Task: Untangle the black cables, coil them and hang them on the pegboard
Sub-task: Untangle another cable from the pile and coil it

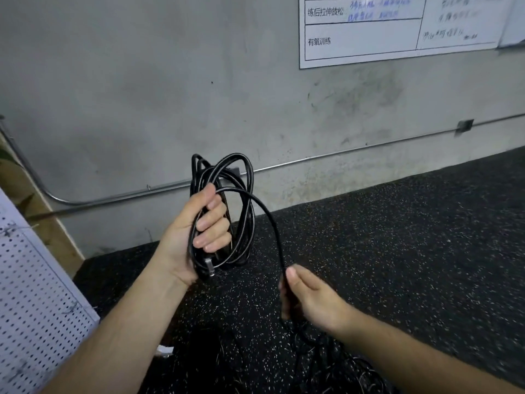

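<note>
Black cable (246, 194) coiled in upright loops, free strand arcing down, white pegboard (37, 294) leaning left

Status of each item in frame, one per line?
coil: several loops, upright, not hung
left hand: grips coil
loose strand: arcs from coil to right hand
right hand: pinches loose strand
floor cables: loose heap, blurry

Wall chart (360, 41); conduit (341, 150); speckled floor (397, 237)

At 8 o'clock the pegboard (34, 280) runs off the left edge; at 1 o'clock the whiteboard (397, 38) is cropped, its handwriting too blurred to read.
</note>
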